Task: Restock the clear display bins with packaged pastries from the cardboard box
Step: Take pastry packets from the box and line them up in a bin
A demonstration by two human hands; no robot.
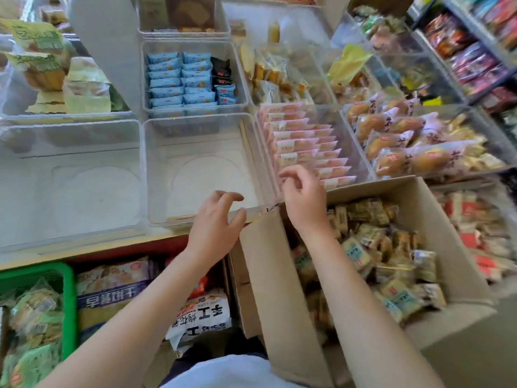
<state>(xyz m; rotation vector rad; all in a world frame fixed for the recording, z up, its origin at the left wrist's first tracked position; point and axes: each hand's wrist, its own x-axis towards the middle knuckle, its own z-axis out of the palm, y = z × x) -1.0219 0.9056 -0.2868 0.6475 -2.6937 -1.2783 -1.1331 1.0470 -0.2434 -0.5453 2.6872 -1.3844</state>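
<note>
An open cardboard box [279,275] at the lower right holds several small packaged pastries [372,239] in green and yellow wrappers. In front of me stands a clear display bin [156,175] with nothing in it. My left hand [215,222] hovers at this bin's near rim, fingers loosely curled, holding nothing. My right hand [302,194] hangs above the box's far left corner, next to the bin of pink packets [302,141], fingers loosely bent and holding nothing.
A second bare clear bin [28,191] sits to the left. Bins of blue packets [179,79] and round buns [405,144] stand behind and to the right. Below the counter edge are a green basket [70,303] and bagged goods [201,312].
</note>
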